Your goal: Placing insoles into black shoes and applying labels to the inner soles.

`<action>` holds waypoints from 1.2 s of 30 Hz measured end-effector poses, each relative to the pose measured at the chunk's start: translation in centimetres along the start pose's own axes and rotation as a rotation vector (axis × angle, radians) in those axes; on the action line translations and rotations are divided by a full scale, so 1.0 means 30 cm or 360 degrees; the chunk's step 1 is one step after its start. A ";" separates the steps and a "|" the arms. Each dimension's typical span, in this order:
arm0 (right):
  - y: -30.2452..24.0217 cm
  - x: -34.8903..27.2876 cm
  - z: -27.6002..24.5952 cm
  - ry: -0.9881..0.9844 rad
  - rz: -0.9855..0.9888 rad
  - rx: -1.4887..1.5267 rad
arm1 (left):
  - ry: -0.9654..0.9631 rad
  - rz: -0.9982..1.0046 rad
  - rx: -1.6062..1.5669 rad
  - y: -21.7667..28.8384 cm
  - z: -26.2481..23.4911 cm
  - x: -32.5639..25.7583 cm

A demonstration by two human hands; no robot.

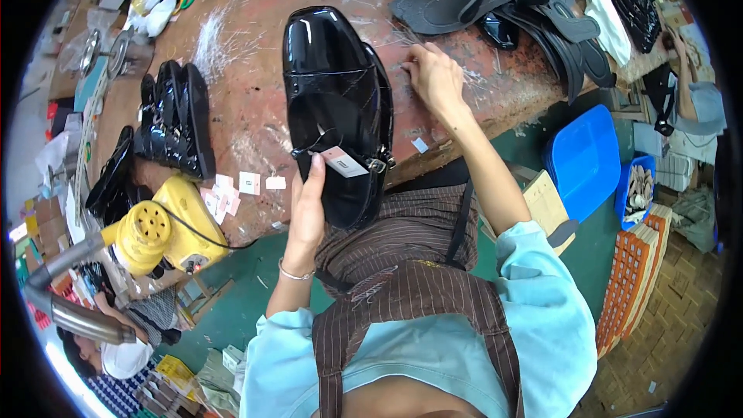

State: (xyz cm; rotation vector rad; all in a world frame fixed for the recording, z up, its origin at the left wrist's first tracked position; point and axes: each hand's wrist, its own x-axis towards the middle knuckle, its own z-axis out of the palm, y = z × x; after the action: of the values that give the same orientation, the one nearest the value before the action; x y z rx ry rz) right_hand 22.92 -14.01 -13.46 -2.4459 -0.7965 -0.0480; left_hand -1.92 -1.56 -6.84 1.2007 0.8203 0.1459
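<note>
A shiny black square-toed shoe, open at the heel, is held toe-away in front of me over the table edge. My left hand grips its left side near the heel, thumb up by a pink-and-white paper tag lying over the insole. A second black strap with a metal buckle shows along the shoe's right side; whether it belongs to another shoe I cannot tell. My right hand rests low over the table to the right of the shoe, fingers curled in; whatever they hold, if anything, is hidden.
Loose paper tags lie left of the shoe, beside a yellow machine and several black shoes. Black soles pile up at the far right. Blue tubs stand below the table's right side. Other people work at both sides.
</note>
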 end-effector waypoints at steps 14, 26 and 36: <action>0.066 -0.009 -0.132 -0.0006 0.0233 0.0972 | 0.0281 0.1216 0.0554 0.151 0.085 -0.059; 0.111 0.031 -0.205 -0.0442 0.0244 0.1416 | 0.0732 0.0870 0.0962 0.010 -0.346 0.252; 0.226 0.053 -0.152 -0.0313 0.0408 0.1849 | 0.1064 0.0685 0.1466 -0.057 -0.353 0.006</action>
State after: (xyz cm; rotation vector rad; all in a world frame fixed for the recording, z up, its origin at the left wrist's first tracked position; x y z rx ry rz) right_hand 28.59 -20.07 -12.71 -1.4140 -0.3789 0.5912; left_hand -9.02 5.98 -9.66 2.2601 1.2552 0.5886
